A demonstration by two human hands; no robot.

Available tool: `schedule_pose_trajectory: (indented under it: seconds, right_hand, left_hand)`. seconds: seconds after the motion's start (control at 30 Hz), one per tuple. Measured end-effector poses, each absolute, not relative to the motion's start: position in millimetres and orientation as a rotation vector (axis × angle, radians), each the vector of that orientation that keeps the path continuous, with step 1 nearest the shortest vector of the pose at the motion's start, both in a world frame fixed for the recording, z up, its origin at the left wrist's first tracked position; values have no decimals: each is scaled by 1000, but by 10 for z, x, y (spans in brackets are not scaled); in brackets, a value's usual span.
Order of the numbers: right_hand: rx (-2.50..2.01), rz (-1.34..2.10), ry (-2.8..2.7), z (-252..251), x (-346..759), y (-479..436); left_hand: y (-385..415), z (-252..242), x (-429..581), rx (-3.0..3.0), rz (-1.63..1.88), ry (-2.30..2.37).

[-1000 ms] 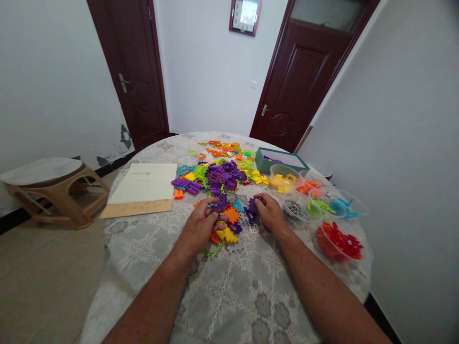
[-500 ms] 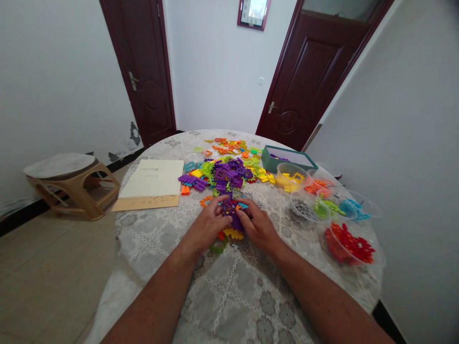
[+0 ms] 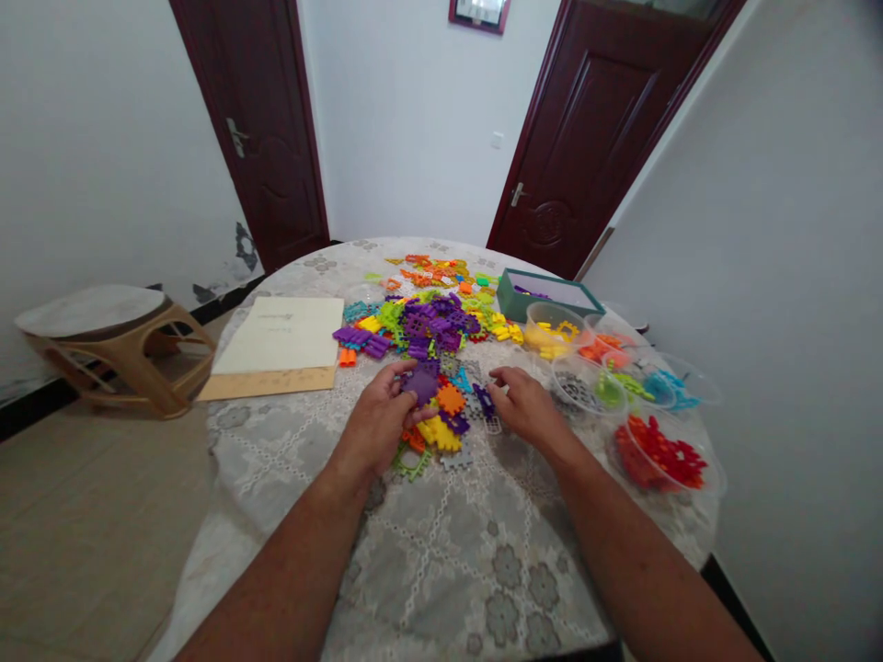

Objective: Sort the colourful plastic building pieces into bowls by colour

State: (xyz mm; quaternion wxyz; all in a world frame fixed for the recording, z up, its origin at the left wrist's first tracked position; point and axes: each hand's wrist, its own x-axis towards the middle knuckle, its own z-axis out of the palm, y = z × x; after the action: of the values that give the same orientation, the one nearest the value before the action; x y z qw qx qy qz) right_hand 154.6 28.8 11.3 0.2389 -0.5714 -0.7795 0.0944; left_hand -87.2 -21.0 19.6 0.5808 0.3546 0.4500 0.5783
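My left hand (image 3: 384,412) is closed around a flat purple building piece (image 3: 419,386) with its thumb on top, and other purple pieces lie just behind it. My right hand (image 3: 528,405) is to the right of the small pile, fingers curled, with a dark purple toothed piece (image 3: 485,402) at its fingertips. Between the hands lie an orange toothed piece (image 3: 451,399), a yellow piece (image 3: 441,434), a light blue piece (image 3: 461,379) and grey pieces (image 3: 456,457). A green ring-shaped piece (image 3: 412,464) sits at the near edge.
A bigger heap of mixed pieces (image 3: 438,320), mostly purple on top, lies behind the hands. At the right stand a green box (image 3: 514,303) and clear tubs holding yellow, orange, grey, green, blue and red pieces (image 3: 659,455). At the left lies a pale board (image 3: 282,331).
My hands have parted: the right one moved to the right, the left one slightly left with the purple piece. The small pile between them now shows. The view has tipped slightly downward.
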Motion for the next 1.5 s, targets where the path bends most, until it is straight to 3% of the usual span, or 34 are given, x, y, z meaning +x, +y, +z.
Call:
schedule_pose_trajectory:
  seconds: [0.2, 0.5, 0.73, 0.83, 1.23, 1.5]
  right_hand:
    - [-1702, 357, -2357, 38, 1591, 282]
    - [-1472, 512, -2192, 64, 1597, 333]
    - [-1109, 1314, -1656, 157, 1315, 156]
    - [-975, 1461, -1503, 159, 1120, 26]
    - [-1020, 1345, -1501, -32, 927, -6]
    - [-1066, 940, -1726, -78, 918, -9]
  left_hand:
    - [-185, 194, -870, 710, 1410, 969]
    - [-239, 256, -868, 730, 1371, 968]
    - [-234, 204, -864, 761, 1341, 906]
    - [-240, 182, -861, 800, 1297, 864]
    - [-282, 231, -890, 1195, 1077, 1059]
    - [-198, 198, -913, 1309, 1127, 1194]
